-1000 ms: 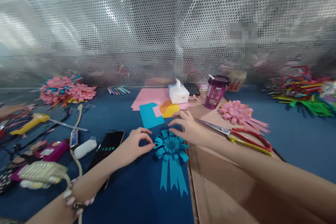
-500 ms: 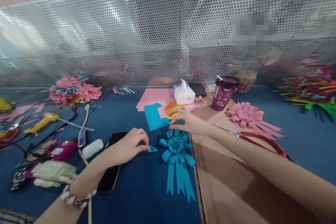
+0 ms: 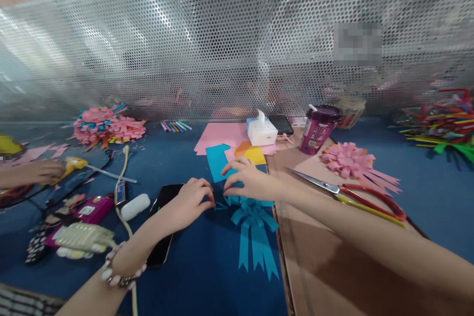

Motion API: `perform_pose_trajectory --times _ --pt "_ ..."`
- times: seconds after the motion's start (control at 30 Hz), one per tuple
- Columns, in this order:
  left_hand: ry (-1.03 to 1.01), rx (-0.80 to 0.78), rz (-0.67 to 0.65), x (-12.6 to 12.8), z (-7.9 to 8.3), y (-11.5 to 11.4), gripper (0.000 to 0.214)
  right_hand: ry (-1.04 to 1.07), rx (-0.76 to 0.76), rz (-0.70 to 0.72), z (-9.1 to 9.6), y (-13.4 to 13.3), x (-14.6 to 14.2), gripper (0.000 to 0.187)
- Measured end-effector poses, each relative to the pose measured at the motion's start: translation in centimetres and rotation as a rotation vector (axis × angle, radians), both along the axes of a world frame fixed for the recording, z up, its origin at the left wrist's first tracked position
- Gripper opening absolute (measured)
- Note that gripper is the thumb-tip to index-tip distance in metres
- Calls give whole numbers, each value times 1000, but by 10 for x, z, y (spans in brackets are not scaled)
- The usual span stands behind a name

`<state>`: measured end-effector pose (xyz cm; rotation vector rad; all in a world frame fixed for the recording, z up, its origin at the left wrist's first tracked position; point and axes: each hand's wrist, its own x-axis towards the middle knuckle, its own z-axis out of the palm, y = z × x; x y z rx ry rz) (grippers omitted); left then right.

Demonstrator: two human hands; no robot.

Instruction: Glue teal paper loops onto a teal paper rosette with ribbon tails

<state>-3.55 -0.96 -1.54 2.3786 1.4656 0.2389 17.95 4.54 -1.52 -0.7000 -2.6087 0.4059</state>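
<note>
The fingertips of my left hand [image 3: 194, 198] are curled together on one end of a small blue paper strip [image 3: 221, 206], above the blue tabletop. My right hand [image 3: 244, 178] hovers palm down over the upper part of a blue paper rosette [image 3: 252, 212], fingers bent and apart, with nothing visible in them. It hides some of the rosette's petals. The rosette's notched tails [image 3: 255, 252] point toward me. Behind my right hand lie a blue paper sheet [image 3: 217, 160] and yellow paper [image 3: 256, 155]. A black phone [image 3: 162, 248] rests partly under my left forearm.
At left another person's hand [image 3: 37, 173] is at a yellow glue gun [image 3: 72, 167]. Red-handled scissors [image 3: 333, 188] lie on cardboard [image 3: 314, 266] at right, near a pink rosette [image 3: 348, 159]. A purple cup [image 3: 320, 130] and tissue pack [image 3: 262, 132] stand behind.
My right hand has moved left and down, closer to my left hand and the blue strip. Another person's hand has come in at left to the glue gun.
</note>
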Motion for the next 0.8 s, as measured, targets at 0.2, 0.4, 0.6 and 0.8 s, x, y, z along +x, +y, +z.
perform_pose_trajectory --times 0.2,0.4,0.6,0.8 --pt "9 89 38 5 1 -2 16 11 86 -33 -6 4 7 17" --pt "-88 230 7 18 -5 -9 19 53 71 -238 -14 13 51 9" --pt "-94 230 -95 27 -15 -11 22 75 33 -362 -25 5 58 10" --pt "-88 257 -117 27 -16 -13 26 64 -15 -326 -21 -8 56 11"
